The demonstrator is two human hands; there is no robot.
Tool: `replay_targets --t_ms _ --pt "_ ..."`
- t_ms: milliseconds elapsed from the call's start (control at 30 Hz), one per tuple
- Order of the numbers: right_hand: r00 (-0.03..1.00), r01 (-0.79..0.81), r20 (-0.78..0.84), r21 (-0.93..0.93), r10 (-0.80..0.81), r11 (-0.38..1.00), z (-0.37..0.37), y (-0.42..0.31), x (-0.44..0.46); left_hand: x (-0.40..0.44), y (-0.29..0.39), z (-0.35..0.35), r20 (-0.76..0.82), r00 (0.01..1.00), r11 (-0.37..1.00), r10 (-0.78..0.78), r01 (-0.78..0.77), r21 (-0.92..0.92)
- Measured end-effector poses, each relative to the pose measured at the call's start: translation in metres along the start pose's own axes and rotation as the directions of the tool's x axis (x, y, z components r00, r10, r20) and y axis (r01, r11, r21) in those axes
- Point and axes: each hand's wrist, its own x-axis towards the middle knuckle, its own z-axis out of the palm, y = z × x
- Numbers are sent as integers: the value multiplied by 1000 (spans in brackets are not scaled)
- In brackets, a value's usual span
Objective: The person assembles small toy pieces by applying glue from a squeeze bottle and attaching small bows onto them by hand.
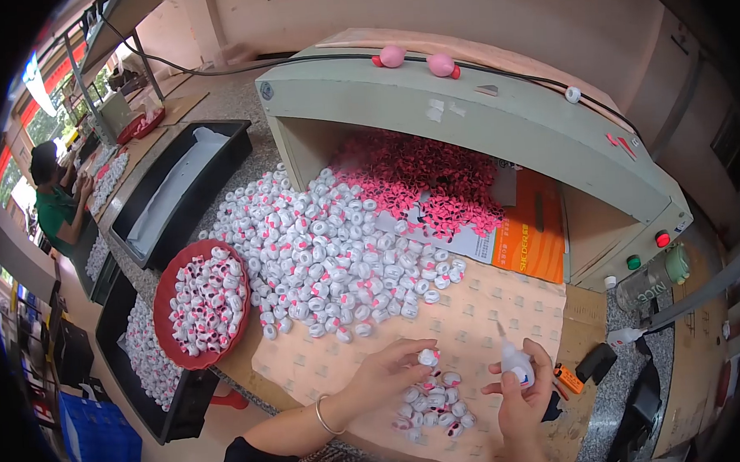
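Between the fingertips of my left hand is a small white plastic piece. My right hand is wrapped round a small white squeeze bottle, its thin nozzle pointing up. Just below and between the hands lies a small group of white pieces with pink and dark parts on the patterned paper. Beyond my left hand spreads a big heap of white pieces, some showing pink bits.
A red basket of similar pieces stands at left, beside black trays. A grey-green metal housing arches over pink pieces. An orange cutter lies right of my hand. Another person sits far left.
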Motion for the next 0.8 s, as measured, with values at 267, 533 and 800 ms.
replay_targets --t_ms 267,533,800 --pt "983 -56 165 -149 80 987 -8 -8 59 -2 3 1 46 999 995 -18 23 -101" --pt "835 542 490 -655 -250 527 45 52 189 -2 3 -2 1 1000 998 -5 5 -65" --pt "765 638 639 -734 -77 233 63 68 221 -1 1 -3 20 1000 1000 24 -23 -18"
